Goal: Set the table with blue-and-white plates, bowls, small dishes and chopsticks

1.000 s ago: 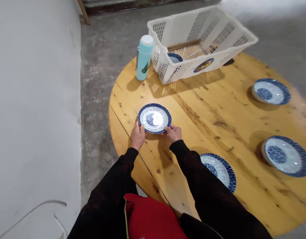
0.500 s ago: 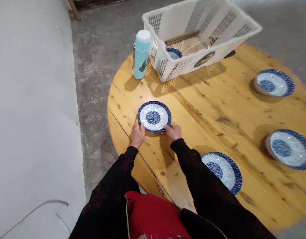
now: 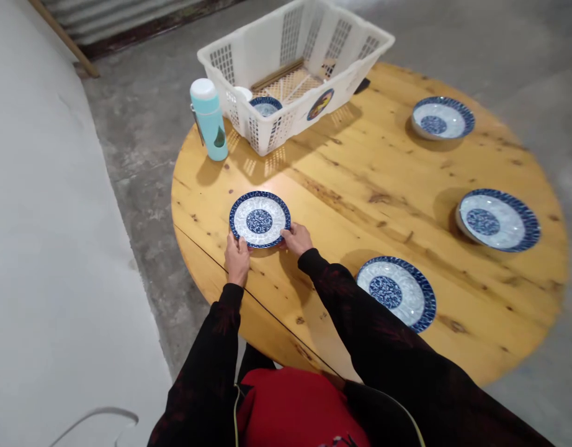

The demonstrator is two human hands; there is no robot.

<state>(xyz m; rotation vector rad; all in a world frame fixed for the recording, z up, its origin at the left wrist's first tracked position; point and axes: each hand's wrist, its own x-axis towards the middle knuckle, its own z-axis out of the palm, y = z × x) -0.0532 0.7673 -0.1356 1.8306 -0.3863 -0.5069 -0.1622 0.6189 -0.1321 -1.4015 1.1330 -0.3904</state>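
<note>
A blue-and-white patterned plate (image 3: 260,219) lies flat on the round wooden table (image 3: 342,205), near its left edge. My left hand (image 3: 236,257) grips the plate's near-left rim with curled fingers. My right hand (image 3: 297,238) holds the near-right rim the same way. Both sleeves are black.
Three more blue-and-white plates sit on the table: one near me (image 3: 396,293), one at the right (image 3: 497,219), one farther back (image 3: 442,117). A white plastic basket (image 3: 295,71) with a small bowl (image 3: 265,105) inside stands at the back. A teal bottle (image 3: 209,119) stands left of it. A white wall is at left.
The plate has come down flat onto the table, both hands still on its rim. The view has swung, showing more of the table's right side.
</note>
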